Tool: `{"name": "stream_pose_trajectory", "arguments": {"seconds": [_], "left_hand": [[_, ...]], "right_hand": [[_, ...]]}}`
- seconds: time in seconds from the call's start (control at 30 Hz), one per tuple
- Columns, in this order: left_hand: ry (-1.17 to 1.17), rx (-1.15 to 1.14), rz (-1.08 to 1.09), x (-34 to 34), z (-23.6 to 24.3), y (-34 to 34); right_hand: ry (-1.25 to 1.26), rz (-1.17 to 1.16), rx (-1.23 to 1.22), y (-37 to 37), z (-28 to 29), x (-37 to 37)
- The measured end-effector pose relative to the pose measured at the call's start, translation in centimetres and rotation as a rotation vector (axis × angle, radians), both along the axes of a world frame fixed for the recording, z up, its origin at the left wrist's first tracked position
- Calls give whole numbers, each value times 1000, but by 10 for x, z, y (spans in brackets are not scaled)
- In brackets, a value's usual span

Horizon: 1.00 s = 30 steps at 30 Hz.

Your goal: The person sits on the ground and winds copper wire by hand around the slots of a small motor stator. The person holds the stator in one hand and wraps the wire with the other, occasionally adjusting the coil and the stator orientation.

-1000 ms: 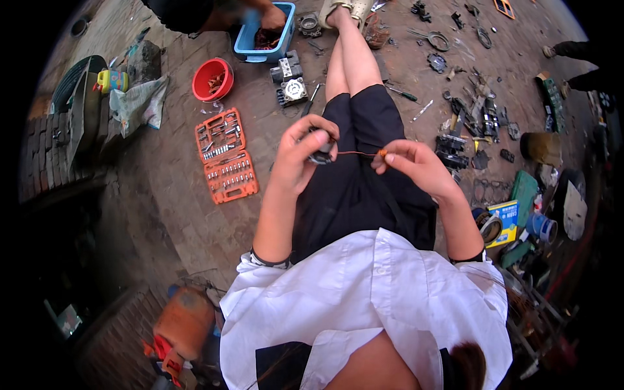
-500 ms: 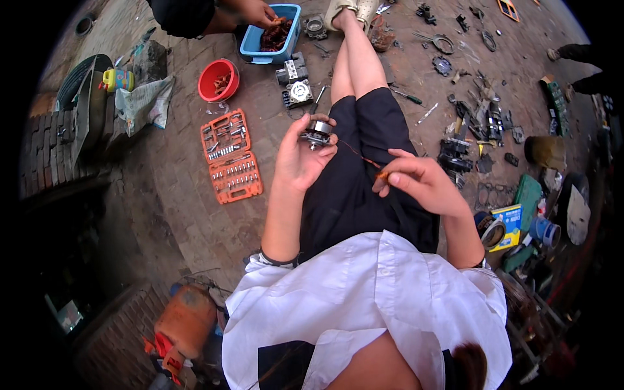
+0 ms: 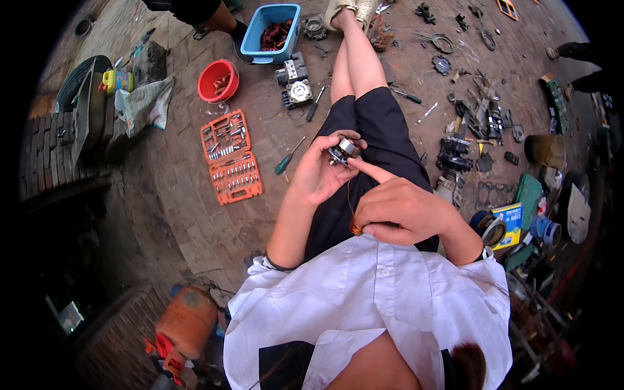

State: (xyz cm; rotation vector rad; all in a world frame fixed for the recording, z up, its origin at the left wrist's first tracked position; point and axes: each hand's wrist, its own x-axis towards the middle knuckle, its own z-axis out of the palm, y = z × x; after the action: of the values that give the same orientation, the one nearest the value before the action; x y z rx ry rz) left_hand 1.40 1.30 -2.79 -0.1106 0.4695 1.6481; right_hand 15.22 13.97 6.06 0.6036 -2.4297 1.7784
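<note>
Above my dark shorts (image 3: 390, 140), my left hand (image 3: 315, 172) is closed round a small motor part (image 3: 343, 151) with a shiny metal cylinder and a darker base. My right hand (image 3: 403, 209) has its index finger stretched out to the part's lower edge, at or very near contact. Its other fingers are curled round a small bundle of copper wire (image 3: 355, 227). A thin strand runs from this bundle up toward the motor part. Where the strand joins the part is too small to tell.
Left of my legs lie a green-handled screwdriver (image 3: 283, 164) and an orange socket set (image 3: 235, 179). Beyond are a red bowl (image 3: 205, 83) and a blue basin (image 3: 260, 59), both holding coppery scrap. Dismantled metal parts (image 3: 455, 156) spread to the right. Another person's leg (image 3: 224, 19) stands beside the basin.
My left hand has shifted right and slightly nearer with the motor part. My right hand has come left and lower, its index finger now at the part. The other person's hand has left the blue basin.
</note>
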Motion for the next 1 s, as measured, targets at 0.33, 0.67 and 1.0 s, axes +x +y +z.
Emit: {"name": "stream_pose_trajectory", "arguments": {"seconds": [0.33,0.67,1.0], "left_hand": [[65,1,33,13,17,-3],[144,122,78,18,24,-2],[-212,78,101,18,30,1]], "right_hand": [[-133,30,-727,0,-15,7],[-32,-248,-1640,0,-29,10],[-33,-318,-1287,7,-33,19]]}}
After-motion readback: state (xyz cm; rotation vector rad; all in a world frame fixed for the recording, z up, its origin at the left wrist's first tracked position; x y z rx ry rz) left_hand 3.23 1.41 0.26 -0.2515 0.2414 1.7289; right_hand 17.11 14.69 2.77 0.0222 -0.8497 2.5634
